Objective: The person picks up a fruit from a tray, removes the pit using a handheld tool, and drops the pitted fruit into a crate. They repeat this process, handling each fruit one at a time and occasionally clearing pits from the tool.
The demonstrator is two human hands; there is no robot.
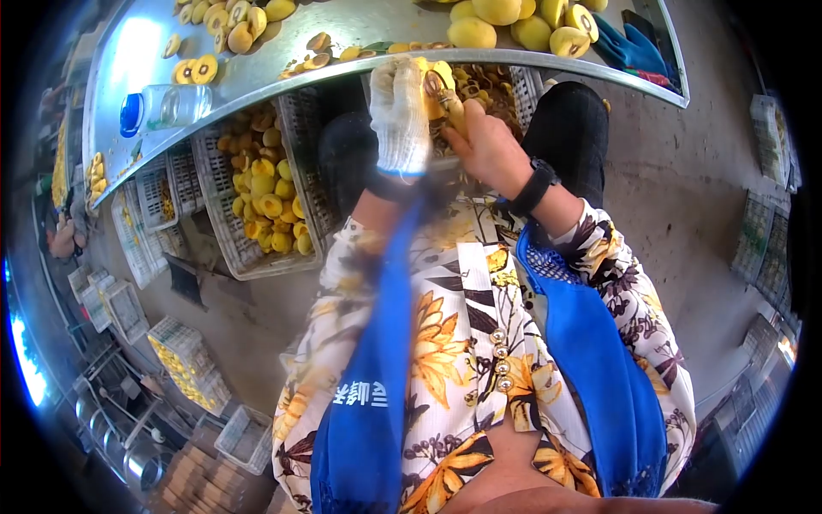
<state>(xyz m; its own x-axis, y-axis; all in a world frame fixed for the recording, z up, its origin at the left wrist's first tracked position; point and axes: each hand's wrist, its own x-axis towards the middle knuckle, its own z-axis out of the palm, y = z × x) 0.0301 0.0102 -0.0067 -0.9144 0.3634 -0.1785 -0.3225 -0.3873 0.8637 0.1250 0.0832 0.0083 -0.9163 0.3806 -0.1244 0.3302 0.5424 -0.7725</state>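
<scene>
My left hand (399, 120), in a white knitted glove, is closed around a yellow peach half (435, 72) just below the metal table's edge. In my bare right hand (495, 147) is a pitting tool (452, 107) with a yellowish handle and a metal head. Its head meets the cut face of the peach half, near the brown centre. Beneath both hands a crate holds brown pits and scraps (484, 86), partly hidden by my hands.
Whole and halved peaches (471, 32) lie on the metal table (282, 64). A clear jar with a blue cap (167, 109) lies there too, and a blue glove (632, 47) at right. A crate (257, 267) of peach halves stands left of my legs; stacked crates (188, 364) stand beyond.
</scene>
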